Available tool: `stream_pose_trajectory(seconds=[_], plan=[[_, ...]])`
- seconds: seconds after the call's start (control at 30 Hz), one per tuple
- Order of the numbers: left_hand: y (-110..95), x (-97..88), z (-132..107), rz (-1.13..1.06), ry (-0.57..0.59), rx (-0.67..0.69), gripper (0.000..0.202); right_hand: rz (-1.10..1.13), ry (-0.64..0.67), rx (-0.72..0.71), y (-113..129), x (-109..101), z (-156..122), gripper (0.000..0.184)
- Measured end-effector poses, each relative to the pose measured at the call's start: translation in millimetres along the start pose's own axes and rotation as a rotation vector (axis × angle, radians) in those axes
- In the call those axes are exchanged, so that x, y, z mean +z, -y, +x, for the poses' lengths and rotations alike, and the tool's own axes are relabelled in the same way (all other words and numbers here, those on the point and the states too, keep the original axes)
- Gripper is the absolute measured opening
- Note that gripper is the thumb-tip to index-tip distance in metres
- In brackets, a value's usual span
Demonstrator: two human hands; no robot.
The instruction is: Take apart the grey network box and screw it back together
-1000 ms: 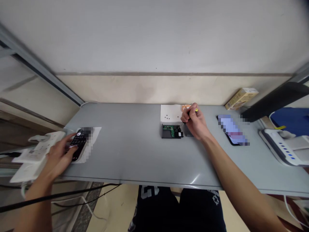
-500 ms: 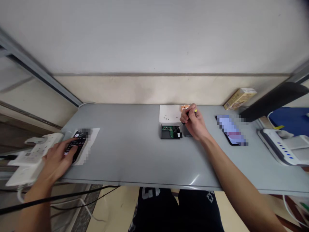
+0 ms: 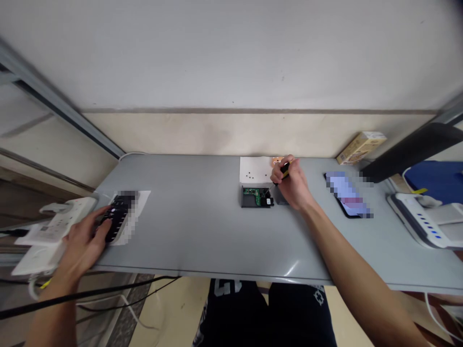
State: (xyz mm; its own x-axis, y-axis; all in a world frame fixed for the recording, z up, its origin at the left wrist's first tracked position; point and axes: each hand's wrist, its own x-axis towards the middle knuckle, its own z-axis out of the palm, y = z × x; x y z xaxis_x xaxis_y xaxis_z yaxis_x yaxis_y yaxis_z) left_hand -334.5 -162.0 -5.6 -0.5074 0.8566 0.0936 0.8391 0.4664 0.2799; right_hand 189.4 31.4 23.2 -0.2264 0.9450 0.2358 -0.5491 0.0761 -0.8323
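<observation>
My right hand [image 3: 291, 179] is closed around a black and yellow screwdriver [image 3: 285, 169]. Its thin shaft slants down to the left, to the dark right part of a small grey device case [image 3: 249, 204] with a green circuit board [image 3: 257, 193] inside. Whether the tip sits in a screw is too small to tell. Partly hidden by that hand, a small grey piece [image 3: 281, 197] lies beside the case. Over at the left, my left hand [image 3: 81, 241] rests on a phone [image 3: 118, 219] with a dark screen, thumb and forefinger apart on it.
Several tiny dark screws [image 3: 249, 175] lie on a white sheet [image 3: 255, 166] behind the case. Another phone [image 3: 347, 195] lies to the right, before a small box [image 3: 361, 147] and a black cylinder [image 3: 412, 152]. Power strips [image 3: 408, 217] [image 3: 68, 217] flank the table [image 3: 188, 231].
The screwdriver's handle has tilted in my right hand and shows more of its black and yellow side. On the phone at left, the screen picture has changed, and my left thumb has shifted slightly.
</observation>
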Motion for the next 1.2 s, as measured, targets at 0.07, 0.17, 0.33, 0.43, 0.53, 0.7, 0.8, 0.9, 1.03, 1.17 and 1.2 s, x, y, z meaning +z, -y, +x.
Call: stream_pose_trajectory(seconds=[0.07, 0.17, 0.33, 0.43, 0.53, 0.7, 0.8, 0.9, 1.03, 1.17, 1.2], plan=[[-1.4, -0.2, -4.6, 0.003, -0.003, -0.018, 0.067, 0.023, -0.006, 0.021, 2.8, 1.2, 0.4, 0.042], [-2.5, 0.9, -9.2, 0.016, -0.021, -0.023, 0.068, -0.004, -0.025, 0.044, 6.1, 2.5, 0.7, 0.041], [5.5, 6.2, -9.4, -0.002, -0.070, 0.022, 0.065, -0.026, -0.026, 0.012, 2.3, 0.5, 0.2, 0.038], [12.1, 9.8, -8.1, -0.026, -0.091, 0.049, 0.059, -0.030, 0.008, -0.033, -1.5, -1.4, -0.5, 0.036], [15.0, 11.7, -7.8, -0.077, -0.119, 0.041, 0.054, -0.052, 0.014, -0.052, -3.3, -2.1, -1.0, 0.035], [8.0, 8.7, -11.8, -0.245, -0.123, -0.003, 0.047, -0.092, 0.005, -0.059, -2.9, -2.2, -1.5, 0.038], [1.1, 6.7, -15.9, -0.293, -0.142, -0.060, 0.041, -0.094, 0.033, -0.025, -1.9, -3.5, -2.5, 0.039], [-2.9, 7.1, -19.6, -0.309, -0.183, -0.116, 0.035, -0.093, 0.065, 0.000, -1.0, -5.3, -3.3, 0.039], [-4.0, 7.6, -21.1, -0.260, -0.222, -0.171, 0.035, -0.113, 0.025, -0.008, -0.2, -5.2, -2.7, 0.043], [-1.0, 6.7, -16.7, -0.144, -0.179, -0.132, 0.040, -0.114, 0.008, -0.016, 0.1, -2.7, -2.0, 0.047], [0.4, 6.4, -15.0, -0.123, -0.174, -0.104, 0.041, -0.109, 0.009, -0.019, 0.1, -2.3, -1.9, 0.047]])
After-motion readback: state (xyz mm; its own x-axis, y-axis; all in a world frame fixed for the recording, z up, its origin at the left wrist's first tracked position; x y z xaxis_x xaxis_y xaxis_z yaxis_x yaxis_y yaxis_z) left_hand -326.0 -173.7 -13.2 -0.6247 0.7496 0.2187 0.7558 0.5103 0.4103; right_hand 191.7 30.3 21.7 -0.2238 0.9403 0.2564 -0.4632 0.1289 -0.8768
